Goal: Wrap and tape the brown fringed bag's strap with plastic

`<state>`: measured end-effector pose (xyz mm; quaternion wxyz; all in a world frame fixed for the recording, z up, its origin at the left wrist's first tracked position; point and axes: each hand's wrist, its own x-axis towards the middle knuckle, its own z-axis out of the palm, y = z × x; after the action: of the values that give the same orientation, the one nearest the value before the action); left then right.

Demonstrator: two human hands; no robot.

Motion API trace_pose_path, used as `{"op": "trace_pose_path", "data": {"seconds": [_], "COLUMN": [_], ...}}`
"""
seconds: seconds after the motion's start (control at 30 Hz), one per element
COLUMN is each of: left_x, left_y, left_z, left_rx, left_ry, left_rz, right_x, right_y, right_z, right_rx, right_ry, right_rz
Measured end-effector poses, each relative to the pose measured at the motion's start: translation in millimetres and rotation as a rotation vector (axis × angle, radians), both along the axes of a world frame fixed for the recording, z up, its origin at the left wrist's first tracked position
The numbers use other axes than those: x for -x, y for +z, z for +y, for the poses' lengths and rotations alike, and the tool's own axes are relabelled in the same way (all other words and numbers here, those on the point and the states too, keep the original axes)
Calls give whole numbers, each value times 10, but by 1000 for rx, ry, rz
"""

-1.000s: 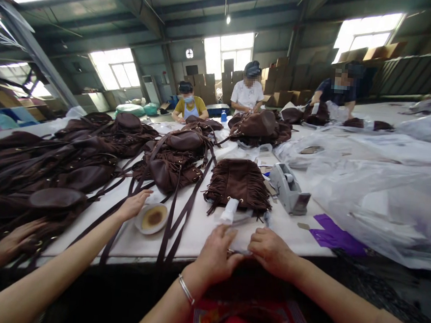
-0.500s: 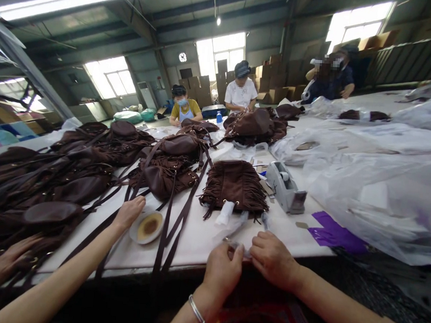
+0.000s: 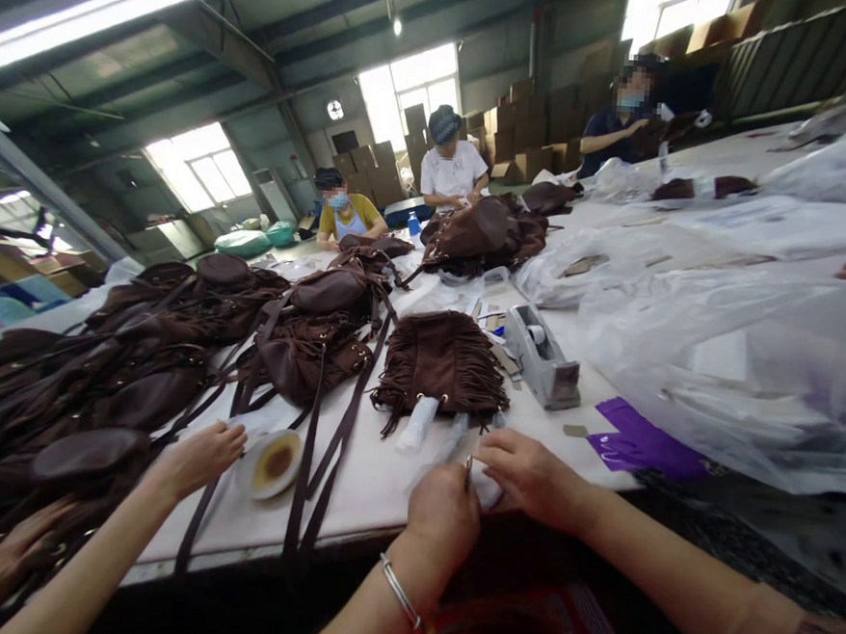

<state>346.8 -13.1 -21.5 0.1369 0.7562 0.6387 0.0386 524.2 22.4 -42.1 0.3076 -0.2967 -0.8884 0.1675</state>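
My left hand (image 3: 444,512) and my right hand (image 3: 528,474) meet at the near edge of the white table (image 3: 383,469). Both are closed around a small clear plastic wrapper (image 3: 480,485) with a thin metal piece sticking up between them; what is inside I cannot make out. Just beyond them lies a brown fringed suede bag (image 3: 440,357) with white wrapped fittings (image 3: 416,425) at its lower edge. A co-worker's hand (image 3: 200,456) on my left rests beside a small white dish (image 3: 272,463) with a brown middle.
Piles of brown leather bags and long straps (image 3: 137,365) cover the table's left half. A grey tape dispenser (image 3: 542,356) and a purple sheet (image 3: 638,446) sit right of the bag. Clear plastic bags (image 3: 741,320) heap on the right. Three people work at the far end.
My hands have lifted from lying flat on the wrapper to pinching it at the table edge. The camera has tilted left. The co-worker's hand has drawn back from the dish.
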Motion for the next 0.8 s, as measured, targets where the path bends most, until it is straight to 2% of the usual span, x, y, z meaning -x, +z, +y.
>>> {"op": "trace_pose_path", "data": {"seconds": [0.1,0.2,0.3,0.4,0.53,0.67,0.8], "left_x": [-45,-19,88,182,180,131,151], "left_y": [92,140,91,9,-36,-11,25], "left_z": [46,49,-10,-68,-37,56,170], "left_rx": [85,92,-8,-4,58,45,72], "left_ry": [-7,34,158,245,180,110,-43], "left_rz": [84,86,-10,-73,-108,-39,55], "right_x": [80,190,273,340,395,327,223], "right_y": [58,9,-38,14,132,148,113], "right_z": [162,230,204,146,124,198,332], "right_rx": [-116,-164,-78,41,101,115,119], "right_ry": [36,9,-90,-192,-230,-48,59], "right_rz": [-260,-396,-461,-552,-637,-694,-714]}}
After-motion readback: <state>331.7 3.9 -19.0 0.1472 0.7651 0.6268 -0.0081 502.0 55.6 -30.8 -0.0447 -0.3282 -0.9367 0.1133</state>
